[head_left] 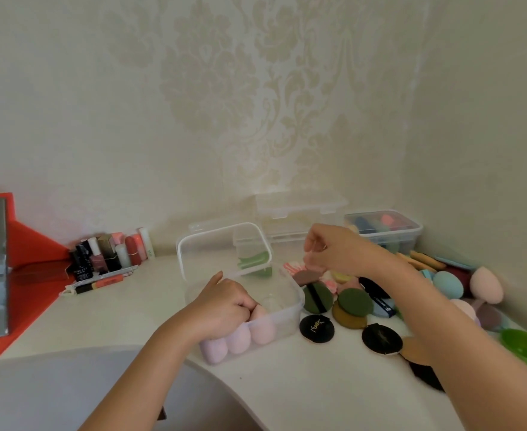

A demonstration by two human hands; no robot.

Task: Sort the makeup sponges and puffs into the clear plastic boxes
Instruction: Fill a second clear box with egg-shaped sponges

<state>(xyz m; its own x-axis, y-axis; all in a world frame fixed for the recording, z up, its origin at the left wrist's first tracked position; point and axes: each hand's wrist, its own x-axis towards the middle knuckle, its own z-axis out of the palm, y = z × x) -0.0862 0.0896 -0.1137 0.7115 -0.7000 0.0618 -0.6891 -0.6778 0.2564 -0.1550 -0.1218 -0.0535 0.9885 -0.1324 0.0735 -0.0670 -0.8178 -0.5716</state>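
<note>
A clear plastic box (pixel 290 318) stands open in the middle of the white table, its lid (pixel 225 244) tilted up behind. Pink egg-shaped sponges (pixel 240 339) lie in a row along its near side. My left hand (pixel 225 306) is inside the box, fingers closed on a pink sponge (pixel 259 311). My right hand (pixel 333 250) hovers over the pile of puffs (pixel 349 303) to the right, fingers pinched together; I cannot tell whether it holds anything. Round green, brown and black puffs lie flat there. Blue and pink sponges (pixel 464 284) lie at the far right.
Two more clear boxes stand by the wall: an empty-looking one (pixel 299 213) and a shut one with coloured sponges (pixel 386 228). Lipsticks and small bottles (pixel 110 253) cluster at the left beside a red box (pixel 23 275). A green object (pixel 526 346) lies at the right edge.
</note>
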